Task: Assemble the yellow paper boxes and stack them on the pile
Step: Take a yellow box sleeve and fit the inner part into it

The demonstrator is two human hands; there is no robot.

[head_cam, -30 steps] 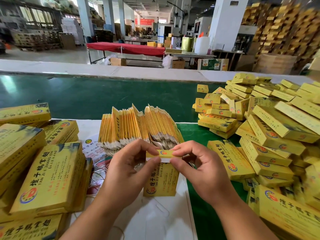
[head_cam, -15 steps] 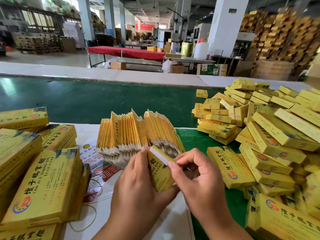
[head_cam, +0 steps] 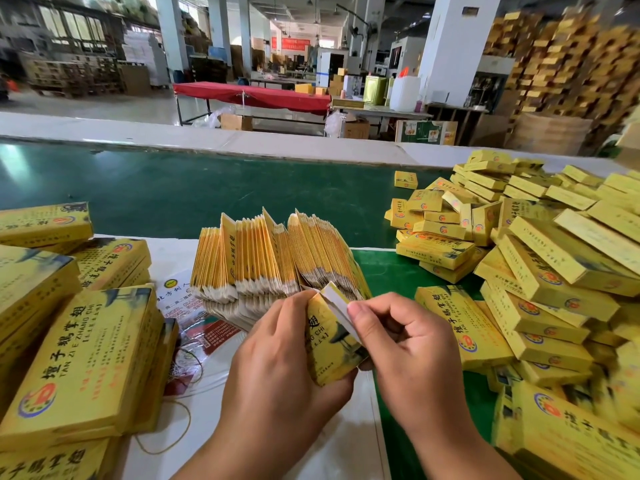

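Observation:
A small yellow paper box (head_cam: 329,344) stands tilted between my hands near the table's front edge. My left hand (head_cam: 277,368) grips it from the left and below, fingers wrapped round its side. My right hand (head_cam: 398,344) pinches its white end flap at the top right. Behind the hands stands a fanned bundle of flat yellow box blanks (head_cam: 273,258). A big loose pile of assembled yellow boxes (head_cam: 540,271) fills the right side.
Bundles of flat larger yellow cartons (head_cam: 86,358) lie stacked on the left. A white printed plastic sheet (head_cam: 194,317) and a loose rubber band (head_cam: 173,427) lie under the hands. The green conveyor belt (head_cam: 173,192) runs behind, with a factory hall beyond.
The box has been turned from flat-facing to edge-on and tilted. My right hand moved from the top flap to the white end flap; the left hand now wraps the box's side.

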